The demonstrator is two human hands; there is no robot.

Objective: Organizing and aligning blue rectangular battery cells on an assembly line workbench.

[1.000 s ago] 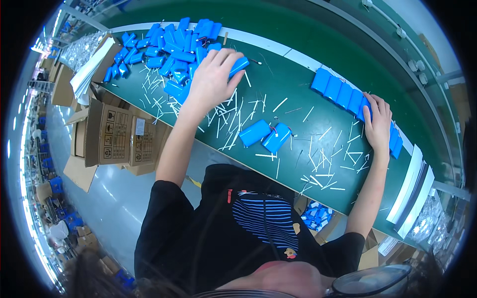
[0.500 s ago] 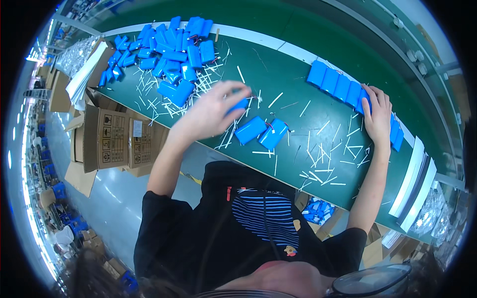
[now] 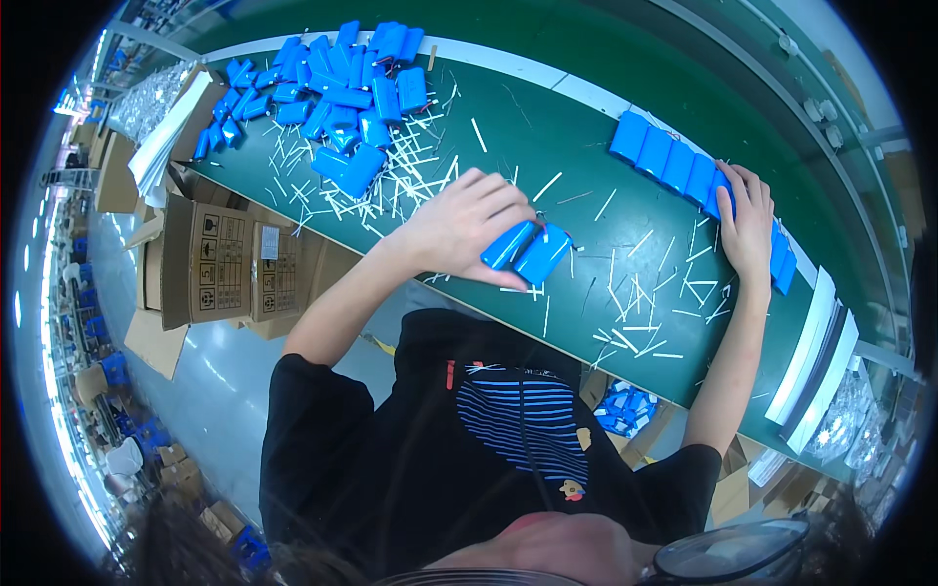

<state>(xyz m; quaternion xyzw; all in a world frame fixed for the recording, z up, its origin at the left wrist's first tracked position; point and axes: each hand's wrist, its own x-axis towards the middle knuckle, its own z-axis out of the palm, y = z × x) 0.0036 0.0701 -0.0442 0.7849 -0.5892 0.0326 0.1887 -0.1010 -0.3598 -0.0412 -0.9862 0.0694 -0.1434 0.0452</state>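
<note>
Blue packs [image 3: 544, 257] — left hand [image 3: 471, 225] grasping, right hand [image 3: 747, 220] touching

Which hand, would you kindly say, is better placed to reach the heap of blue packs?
Probably the left hand: it is nearer the heap, while the right hand touches the row of packs.

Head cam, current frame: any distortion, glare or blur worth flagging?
Head view: fisheye bows the white table strip; lights at far left look blown out; glare streaks the floor; clear plastic at right glints; left hand and right hand look fairly sharp.
</note>
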